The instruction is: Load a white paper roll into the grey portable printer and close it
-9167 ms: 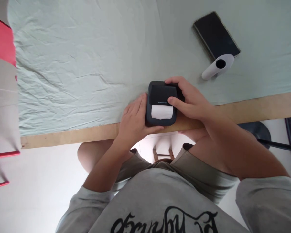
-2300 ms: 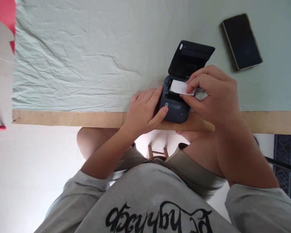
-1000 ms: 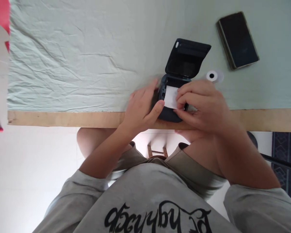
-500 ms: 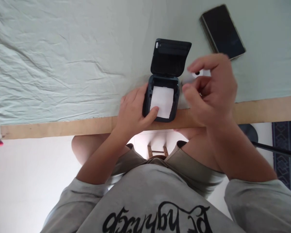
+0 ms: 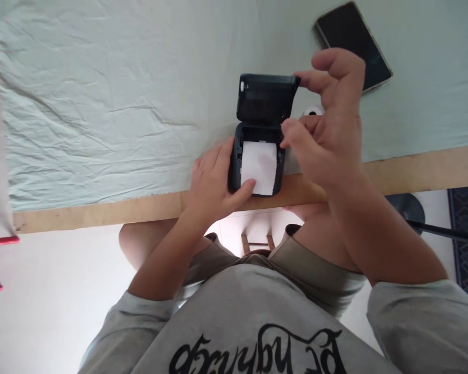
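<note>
While the left hand (image 5: 212, 182) grips the near-left side of a dark portable printer (image 5: 260, 133), its thumb lies across a white paper strip (image 5: 259, 163) in the body. The right hand (image 5: 331, 122) is raised with fingers spread: its index fingertip meets the far right corner of the raised lid (image 5: 267, 98), and its thumb is at the lid's near right edge; whether they pinch it, I cannot tell. The printer sits at the near edge of the table, partly over the wooden border (image 5: 148, 210) beside the green cloth (image 5: 140, 104). A white paper roll (image 5: 307, 112) is half hidden behind the right hand, which also covers part of a dark phone (image 5: 356, 39) at far right. Compared with half a second ago, the right hand has moved farther up, reaching the lid's corner.
</note>
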